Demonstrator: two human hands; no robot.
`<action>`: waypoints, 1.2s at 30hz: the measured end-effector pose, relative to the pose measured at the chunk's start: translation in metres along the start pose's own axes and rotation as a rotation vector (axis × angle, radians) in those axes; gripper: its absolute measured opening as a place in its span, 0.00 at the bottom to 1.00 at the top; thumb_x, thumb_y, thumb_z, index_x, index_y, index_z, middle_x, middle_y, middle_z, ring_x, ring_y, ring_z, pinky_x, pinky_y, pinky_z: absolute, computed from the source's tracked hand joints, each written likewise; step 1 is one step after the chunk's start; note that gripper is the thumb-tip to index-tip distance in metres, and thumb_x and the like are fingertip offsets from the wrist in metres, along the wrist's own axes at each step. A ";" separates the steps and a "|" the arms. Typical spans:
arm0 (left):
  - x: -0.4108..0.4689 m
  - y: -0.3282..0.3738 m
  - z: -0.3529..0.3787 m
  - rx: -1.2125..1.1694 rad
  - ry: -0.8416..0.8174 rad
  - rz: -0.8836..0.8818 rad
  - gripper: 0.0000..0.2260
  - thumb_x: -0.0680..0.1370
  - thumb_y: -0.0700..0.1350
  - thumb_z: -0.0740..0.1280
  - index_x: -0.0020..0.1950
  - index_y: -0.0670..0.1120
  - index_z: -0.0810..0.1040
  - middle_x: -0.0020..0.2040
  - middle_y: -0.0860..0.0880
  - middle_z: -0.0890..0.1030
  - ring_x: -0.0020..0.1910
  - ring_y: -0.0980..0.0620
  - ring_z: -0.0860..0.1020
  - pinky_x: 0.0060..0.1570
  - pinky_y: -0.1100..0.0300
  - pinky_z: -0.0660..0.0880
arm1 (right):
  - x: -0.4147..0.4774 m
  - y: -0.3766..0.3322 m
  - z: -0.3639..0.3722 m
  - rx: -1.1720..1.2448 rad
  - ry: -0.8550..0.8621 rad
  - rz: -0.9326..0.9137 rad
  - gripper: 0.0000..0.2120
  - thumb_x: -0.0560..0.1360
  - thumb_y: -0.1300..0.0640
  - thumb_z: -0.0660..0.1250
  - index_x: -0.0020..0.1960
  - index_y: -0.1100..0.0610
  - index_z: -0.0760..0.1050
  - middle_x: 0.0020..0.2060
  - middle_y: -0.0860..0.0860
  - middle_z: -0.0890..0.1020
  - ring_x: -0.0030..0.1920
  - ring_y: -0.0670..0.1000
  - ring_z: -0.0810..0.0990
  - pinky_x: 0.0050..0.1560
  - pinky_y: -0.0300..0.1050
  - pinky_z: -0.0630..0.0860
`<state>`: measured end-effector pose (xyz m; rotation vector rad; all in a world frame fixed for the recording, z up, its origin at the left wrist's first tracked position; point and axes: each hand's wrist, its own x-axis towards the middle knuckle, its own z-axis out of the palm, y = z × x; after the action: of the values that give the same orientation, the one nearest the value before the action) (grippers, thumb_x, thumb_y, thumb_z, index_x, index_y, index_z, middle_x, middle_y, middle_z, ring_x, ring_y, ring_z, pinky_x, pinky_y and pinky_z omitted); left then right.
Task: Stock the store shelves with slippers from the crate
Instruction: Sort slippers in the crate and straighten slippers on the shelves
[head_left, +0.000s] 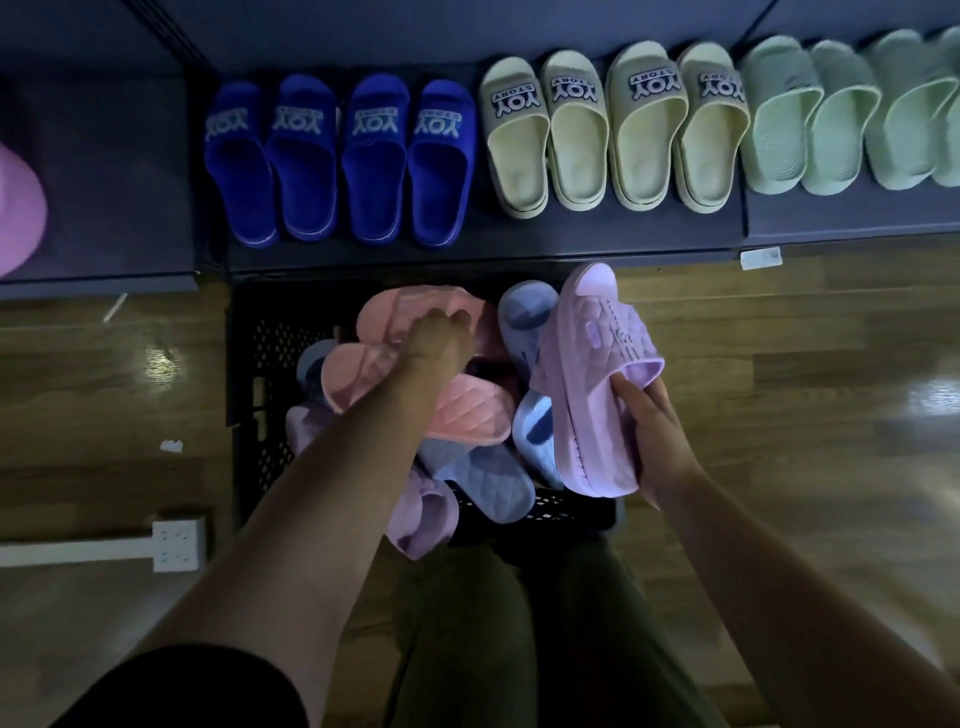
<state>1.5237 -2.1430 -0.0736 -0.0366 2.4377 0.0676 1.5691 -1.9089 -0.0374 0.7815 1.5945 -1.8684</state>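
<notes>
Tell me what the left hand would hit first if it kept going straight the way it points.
The left hand points toward the shelf and already rests on the upper pink slipper in the crate. Past that slipper it would probably meet the crate's far wall, then the shelf edge, though depth is unclear.

The lilac moulded-foam slipper (592, 384) looks matt, its strap quilted and its sole edge ridged; the pink quilted foam slippers (467, 410) match it. The black perforated plastic crate (260, 364) is dull, the dark metal shelf (467, 254) satin, and the brown wood-plank floor (779, 364) glossy with glare
</notes>
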 end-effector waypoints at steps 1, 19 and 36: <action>-0.004 -0.004 -0.004 -0.023 -0.024 -0.049 0.16 0.81 0.38 0.54 0.67 0.36 0.67 0.65 0.37 0.71 0.63 0.38 0.71 0.60 0.48 0.69 | -0.002 0.000 0.000 -0.018 0.024 0.003 0.16 0.80 0.54 0.62 0.67 0.46 0.70 0.59 0.50 0.81 0.59 0.52 0.80 0.62 0.56 0.75; -0.189 -0.044 -0.157 0.217 0.037 -0.009 0.13 0.79 0.40 0.60 0.63 0.44 0.75 0.61 0.44 0.74 0.57 0.44 0.77 0.52 0.54 0.73 | -0.151 -0.116 0.039 -0.209 0.171 -0.032 0.12 0.77 0.45 0.65 0.58 0.47 0.78 0.53 0.47 0.84 0.55 0.51 0.81 0.61 0.54 0.76; -0.359 0.027 -0.415 0.067 0.687 0.293 0.10 0.76 0.40 0.60 0.55 0.45 0.77 0.54 0.48 0.75 0.53 0.46 0.74 0.46 0.55 0.71 | -0.314 -0.355 0.012 -0.270 0.335 -0.586 0.15 0.78 0.45 0.63 0.41 0.55 0.76 0.38 0.49 0.82 0.41 0.48 0.78 0.44 0.45 0.74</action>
<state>1.5286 -2.1376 0.4762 0.3874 3.1114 0.1192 1.5194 -1.8586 0.4314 0.5622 2.4365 -1.8961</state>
